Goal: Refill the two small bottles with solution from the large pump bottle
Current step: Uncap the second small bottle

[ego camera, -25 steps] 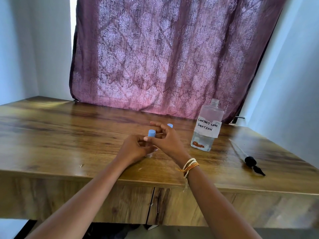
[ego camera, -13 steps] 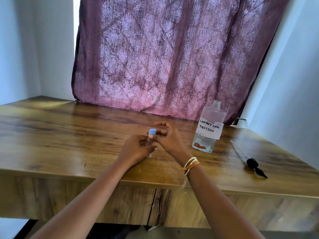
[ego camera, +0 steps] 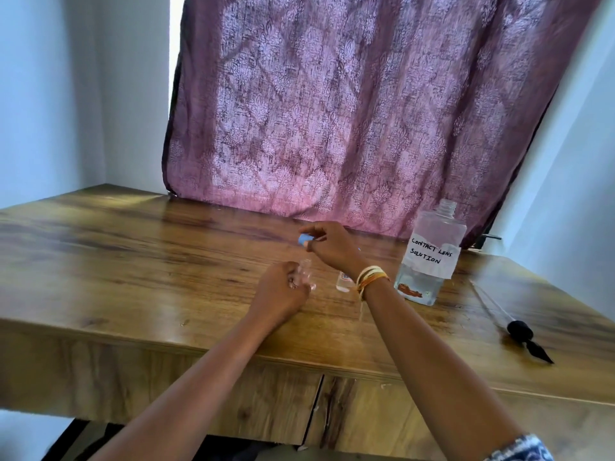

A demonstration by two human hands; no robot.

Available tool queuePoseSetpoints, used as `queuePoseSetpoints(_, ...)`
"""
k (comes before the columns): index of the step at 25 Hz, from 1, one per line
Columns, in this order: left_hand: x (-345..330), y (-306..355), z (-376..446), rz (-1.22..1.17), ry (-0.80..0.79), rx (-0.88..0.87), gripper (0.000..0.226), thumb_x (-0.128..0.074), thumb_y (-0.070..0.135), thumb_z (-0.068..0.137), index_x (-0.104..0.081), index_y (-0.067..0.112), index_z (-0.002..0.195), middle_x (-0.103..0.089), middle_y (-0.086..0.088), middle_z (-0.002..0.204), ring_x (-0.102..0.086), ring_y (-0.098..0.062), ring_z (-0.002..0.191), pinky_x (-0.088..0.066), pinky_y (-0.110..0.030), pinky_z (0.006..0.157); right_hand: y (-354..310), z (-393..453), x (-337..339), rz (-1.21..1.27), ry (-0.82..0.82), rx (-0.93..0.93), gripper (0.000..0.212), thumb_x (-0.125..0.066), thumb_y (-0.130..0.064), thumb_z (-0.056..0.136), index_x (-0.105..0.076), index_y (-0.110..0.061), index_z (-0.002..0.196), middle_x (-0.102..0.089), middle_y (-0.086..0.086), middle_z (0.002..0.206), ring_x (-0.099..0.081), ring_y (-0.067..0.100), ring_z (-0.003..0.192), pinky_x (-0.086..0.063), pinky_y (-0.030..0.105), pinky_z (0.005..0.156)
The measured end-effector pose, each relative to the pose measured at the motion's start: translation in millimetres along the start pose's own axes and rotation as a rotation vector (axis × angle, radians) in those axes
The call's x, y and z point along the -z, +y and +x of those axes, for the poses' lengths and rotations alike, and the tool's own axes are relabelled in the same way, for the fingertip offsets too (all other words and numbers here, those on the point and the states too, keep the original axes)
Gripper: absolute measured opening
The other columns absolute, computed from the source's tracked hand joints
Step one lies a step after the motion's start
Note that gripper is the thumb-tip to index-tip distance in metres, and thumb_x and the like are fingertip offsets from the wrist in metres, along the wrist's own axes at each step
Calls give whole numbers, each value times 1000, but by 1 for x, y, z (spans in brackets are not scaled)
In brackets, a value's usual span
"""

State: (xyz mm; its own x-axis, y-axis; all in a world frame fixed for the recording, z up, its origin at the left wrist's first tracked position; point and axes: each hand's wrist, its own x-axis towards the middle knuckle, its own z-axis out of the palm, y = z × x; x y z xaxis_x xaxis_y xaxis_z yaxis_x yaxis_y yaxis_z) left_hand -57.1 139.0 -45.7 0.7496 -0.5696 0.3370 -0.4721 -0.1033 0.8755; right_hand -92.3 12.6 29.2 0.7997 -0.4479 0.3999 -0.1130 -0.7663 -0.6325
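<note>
My left hand (ego camera: 283,287) grips a small clear bottle (ego camera: 307,272) that stands on the wooden table (ego camera: 133,261); its neck is uncapped. Just above it, my right hand (ego camera: 332,246) pinches the blue cap (ego camera: 304,240), lifted clear of the bottle. A second small clear bottle (ego camera: 344,281) stands behind my right wrist, mostly hidden. The large clear bottle (ego camera: 429,257), labelled "Contact Lens Solution", stands to the right with its neck open and a little liquid at the bottom. Its black pump with a long tube (ego camera: 519,331) lies on the table at the far right.
A purple patterned curtain (ego camera: 332,111) hangs behind the table's back edge. White walls close in on the left and right. The table's front edge runs just below my forearms.
My right hand has lifted the blue cap off the small bottle and raised it. My left hand keeps the bottle in place on the table. The camera has tilted slightly.
</note>
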Motion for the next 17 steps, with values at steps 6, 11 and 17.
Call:
queuePoseSetpoints(6, -4, -5, 2, -80, 7, 29, 21, -72, 21, 74, -63, 21, 93, -69, 0, 84, -65, -19, 77, -54, -37, 69, -2, 27, -4, -614, -386, 74, 29, -68, 4, 75, -71, -5, 103, -71, 12, 98, -64, 21, 88, -43, 25, 65)
queuePoseSetpoints(11, -2, 0, 0, -62, -5, 28, 26, -74, 22, 76, -62, 18, 99, -68, 0, 90, -64, -17, 82, -52, -33, 69, 1, 32, -12, -703, -444, 86, 44, -69, 5, 78, -63, -10, 119, -64, 11, 120, -62, 25, 107, -40, 25, 77)
queuePoseSetpoints(17, -3, 6, -6, -20, -118, -50, 22, -75, 26, 76, -55, 26, 84, -68, 4, 81, -62, -11, 69, -46, -23, 58, 2, 3, 37, -604, -136, 279, 38, -68, -2, 76, -67, -13, 113, -64, 11, 114, -61, 24, 105, -47, 29, 85)
